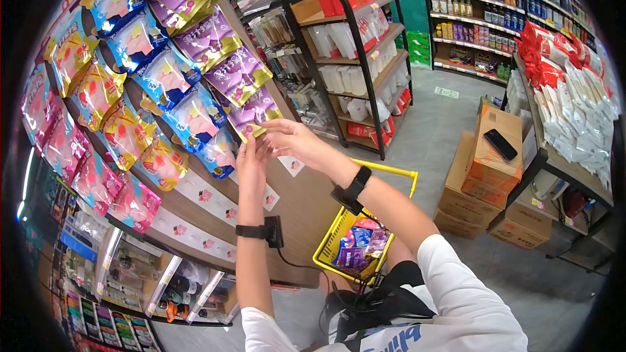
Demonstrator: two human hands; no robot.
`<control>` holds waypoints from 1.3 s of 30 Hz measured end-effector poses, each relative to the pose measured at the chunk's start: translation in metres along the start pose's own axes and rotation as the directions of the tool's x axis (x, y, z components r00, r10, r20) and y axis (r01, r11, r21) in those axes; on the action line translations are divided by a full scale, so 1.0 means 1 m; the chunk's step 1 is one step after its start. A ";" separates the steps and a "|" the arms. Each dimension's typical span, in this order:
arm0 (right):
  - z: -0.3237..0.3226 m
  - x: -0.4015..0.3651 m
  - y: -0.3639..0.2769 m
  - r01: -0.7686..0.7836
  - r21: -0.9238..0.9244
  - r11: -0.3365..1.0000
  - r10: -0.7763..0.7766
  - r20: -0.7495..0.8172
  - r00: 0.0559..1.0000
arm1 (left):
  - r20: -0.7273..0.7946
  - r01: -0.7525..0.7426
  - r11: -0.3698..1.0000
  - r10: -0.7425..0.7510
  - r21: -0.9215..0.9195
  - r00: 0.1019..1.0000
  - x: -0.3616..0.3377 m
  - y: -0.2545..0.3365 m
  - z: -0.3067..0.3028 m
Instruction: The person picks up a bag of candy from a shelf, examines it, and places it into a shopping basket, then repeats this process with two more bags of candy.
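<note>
Several hanging strips of snack bags slope across the left side, in pink, yellow, blue and purple. At the foot of the purple strip is a purple and gold snack bag (pixel 251 109), its lower edge meeting my fingers. My left hand (pixel 250 160) reaches up from below, with its fingertips closed at that edge. From the right comes my right hand (pixel 291 138), its fingers bent around the bag's lower right corner. The two hands nearly touch each other, so their exact grip is partly hidden. Blue bags (pixel 195 115) hang just left of them.
A yellow shopping basket (pixel 334 238) holding several snack packs stands by my legs. Cardboard boxes (pixel 493 150) with a phone (pixel 501 145) on top are to the right. A black-framed shelf rack (pixel 372 58) stands ahead. Below the strips runs a brown panel (pixel 303 202).
</note>
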State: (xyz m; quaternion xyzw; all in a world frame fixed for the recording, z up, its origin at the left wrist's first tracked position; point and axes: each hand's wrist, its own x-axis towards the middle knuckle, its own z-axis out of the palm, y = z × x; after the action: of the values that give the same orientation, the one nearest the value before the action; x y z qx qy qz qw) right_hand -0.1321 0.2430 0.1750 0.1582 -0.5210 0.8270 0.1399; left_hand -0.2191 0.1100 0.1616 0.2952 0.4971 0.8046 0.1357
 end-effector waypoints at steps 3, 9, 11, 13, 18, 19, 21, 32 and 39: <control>-0.002 -0.015 0.015 -0.042 0.075 0.996 0.042 0.002 0.999 | -0.018 0.016 0.999 -0.016 0.028 1.000 -0.014 -0.008 -0.003; -0.007 -0.033 0.025 -0.094 0.159 0.983 0.093 0.017 0.996 | 0.016 -0.025 0.997 0.024 0.079 1.000 -0.030 -0.015 -0.005; -0.006 -0.035 0.019 -0.103 0.150 0.983 0.102 0.018 0.995 | 0.011 -0.035 0.996 0.034 0.083 0.999 -0.034 -0.011 -0.004; -0.002 -0.036 0.014 -0.096 0.151 0.984 0.093 0.026 0.995 | 0.005 -0.039 0.997 0.039 0.066 0.999 -0.036 -0.007 -0.003; 0.003 -0.032 0.016 -0.044 0.189 0.981 0.033 0.058 0.998 | -0.010 -0.052 0.995 0.053 0.082 0.999 -0.031 0.005 -0.007; 0.005 -0.032 0.014 -0.041 0.192 0.980 0.028 0.070 0.997 | -0.007 -0.054 0.995 0.055 0.082 0.998 -0.030 0.007 -0.008; 0.008 -0.033 0.010 -0.040 0.193 0.980 0.024 0.080 0.996 | -0.005 -0.062 0.994 0.062 0.087 0.998 -0.029 0.012 -0.006; 0.015 -0.030 0.005 -0.028 0.178 0.984 0.010 0.098 0.995 | 0.053 -0.114 0.986 0.108 0.124 0.993 -0.027 0.025 -0.003; 0.016 -0.028 0.003 -0.028 0.218 0.976 0.004 0.109 0.994 | 0.027 -0.169 0.953 0.167 0.251 0.986 -0.030 0.035 0.003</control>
State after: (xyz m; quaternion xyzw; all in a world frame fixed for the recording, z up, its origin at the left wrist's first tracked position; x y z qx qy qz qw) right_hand -0.1057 0.2257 0.1673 0.2128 -0.4348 0.8707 0.0865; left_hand -0.1914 0.0804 0.1831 0.3534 0.5683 0.7425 0.0294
